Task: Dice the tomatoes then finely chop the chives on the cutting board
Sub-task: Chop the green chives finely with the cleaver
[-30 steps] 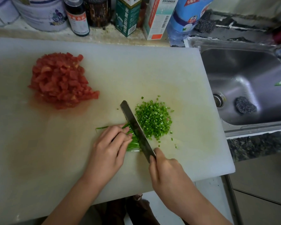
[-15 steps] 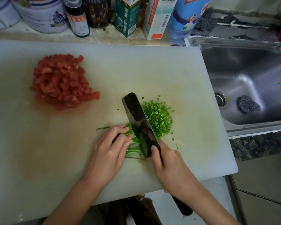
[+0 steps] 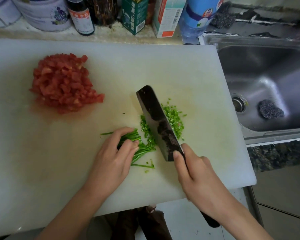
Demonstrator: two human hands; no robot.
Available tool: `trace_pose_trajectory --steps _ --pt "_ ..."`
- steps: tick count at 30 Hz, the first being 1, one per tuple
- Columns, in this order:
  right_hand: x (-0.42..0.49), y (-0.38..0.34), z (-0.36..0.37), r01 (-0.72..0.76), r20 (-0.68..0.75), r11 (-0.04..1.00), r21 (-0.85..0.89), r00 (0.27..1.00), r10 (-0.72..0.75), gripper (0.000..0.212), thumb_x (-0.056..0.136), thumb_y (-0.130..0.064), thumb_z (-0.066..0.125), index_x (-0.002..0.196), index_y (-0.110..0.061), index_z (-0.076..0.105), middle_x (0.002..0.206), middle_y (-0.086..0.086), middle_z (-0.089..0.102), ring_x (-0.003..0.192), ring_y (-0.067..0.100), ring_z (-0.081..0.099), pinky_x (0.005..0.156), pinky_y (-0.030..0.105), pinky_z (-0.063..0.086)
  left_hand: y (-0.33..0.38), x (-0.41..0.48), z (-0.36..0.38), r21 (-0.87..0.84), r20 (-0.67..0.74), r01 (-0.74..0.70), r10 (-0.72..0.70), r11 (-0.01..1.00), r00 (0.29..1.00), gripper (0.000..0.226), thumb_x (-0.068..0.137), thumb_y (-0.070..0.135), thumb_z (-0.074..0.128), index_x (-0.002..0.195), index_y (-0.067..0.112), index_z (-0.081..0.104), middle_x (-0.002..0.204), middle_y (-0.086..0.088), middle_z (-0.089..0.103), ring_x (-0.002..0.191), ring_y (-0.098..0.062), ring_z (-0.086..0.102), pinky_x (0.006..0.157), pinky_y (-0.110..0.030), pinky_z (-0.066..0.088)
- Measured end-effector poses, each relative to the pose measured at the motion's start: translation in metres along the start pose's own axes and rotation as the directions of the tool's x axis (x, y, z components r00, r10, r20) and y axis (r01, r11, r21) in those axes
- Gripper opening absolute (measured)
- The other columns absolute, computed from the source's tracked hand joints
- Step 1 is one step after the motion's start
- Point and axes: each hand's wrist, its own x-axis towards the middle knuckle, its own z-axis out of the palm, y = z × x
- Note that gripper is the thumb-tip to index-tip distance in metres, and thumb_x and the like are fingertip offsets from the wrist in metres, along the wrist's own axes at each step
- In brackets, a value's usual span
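Half done: diced tomatoes (image 3: 62,84) sit at ten o'clock. The left hand (image 3: 111,160) pinches the chive bunch (image 3: 143,149), the right hand (image 3: 199,181) grips the cleaver (image 3: 154,115); the next cut probably needs the splayed stalks regathered.

The place is a home kitchen. A steel sink (image 3: 249,54) with a drain (image 3: 239,104) and a dark scouring pad (image 3: 270,110) is set into the speckled stone desk (image 3: 275,153). Beside it lies a big white cutting board (image 3: 145,66) with diced tomatoes (image 3: 62,84) and chopped chives (image 3: 175,118). Behind the board a dark bottle (image 3: 81,16), a green carton (image 3: 134,14) and a tub (image 3: 45,13) stand close together.
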Motion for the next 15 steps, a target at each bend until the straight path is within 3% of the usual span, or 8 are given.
trace_pose_trajectory --steps 2,6,8,10,13,15 --pt "-0.006 0.003 0.005 0.001 0.011 1.0 -0.005 1.0 -0.001 0.026 0.098 -0.038 0.033 0.072 -0.036 0.033 0.05 -0.013 0.046 0.038 0.013 0.037 0.04 0.019 0.026 0.001 0.0 0.0 0.019 0.0 0.003 -0.003 1.0 1.0 0.027 0.098 0.019 0.051 0.082 -0.001 0.061 0.116 -0.019 0.059 0.093 -0.029 0.064 0.082 -0.036 0.052" --pt "-0.009 0.007 0.017 0.02 0.014 0.999 -0.05 1.0 -0.019 0.026 0.099 -0.036 0.032 0.073 -0.032 0.03 0.052 -0.016 0.048 0.043 0.015 0.035 0.043 0.02 0.024 0.004 0.0 0.0 0.042 -0.007 -0.015 0.015 0.999 1.0 0.026 0.099 0.019 0.048 0.082 0.002 0.057 0.112 -0.021 0.06 0.091 -0.034 0.063 0.079 -0.038 0.051" --pt "-0.007 0.009 0.02 0.015 0.009 0.998 -0.059 1.0 -0.015 0.026 0.099 -0.036 0.032 0.073 -0.032 0.03 0.049 -0.008 0.043 0.044 0.014 0.035 0.044 0.022 0.025 0.004 -0.001 0.0 0.048 0.01 -0.029 0.028 0.998 1.0 0.022 0.099 0.019 0.047 0.086 0.003 0.054 0.112 -0.022 0.061 0.093 -0.037 0.063 0.079 -0.04 0.052" --pt "-0.005 0.009 0.024 0.015 0.002 0.996 -0.086 1.0 -0.015 0.026 0.099 -0.036 0.031 0.074 -0.032 0.029 0.048 -0.006 0.035 0.045 0.014 0.035 0.045 0.023 0.026 0.001 -0.003 0.003 0.046 0.057 0.004 -0.007 0.999 0.998 0.018 0.101 0.022 0.044 0.097 0.007 0.052 0.117 -0.02 0.061 0.1 -0.036 0.062 0.086 -0.038 0.051" --pt "-0.003 0.004 0.031 0.033 0.013 0.98 -0.197 0.999 -0.031 0.017 0.1 -0.035 0.027 0.084 -0.029 0.028 0.056 -0.006 0.036 0.05 0.016 0.037 0.05 0.028 0.03 0.005 -0.002 0.006 -0.013 0.065 0.14 -0.139 0.99 0.988 0.029 0.1 0.027 0.043 0.12 0.009 0.053 0.124 -0.007 0.056 0.11 -0.025 0.053 0.095 -0.022 0.038" --pt "-0.003 -0.002 0.037 0.027 0.058 0.946 -0.323 0.998 -0.008 0.014 0.101 -0.035 0.023 0.091 -0.025 0.025 0.06 -0.005 0.036 0.059 0.024 0.039 0.056 0.034 0.032 0.005 -0.002 0.009 0.087 0.004 0.023 -0.024 0.996 1.0 0.025 0.09 0.01 0.057 0.113 0.005 0.048 0.119 -0.011 0.051 0.105 -0.029 0.05 0.089 -0.035 0.045"
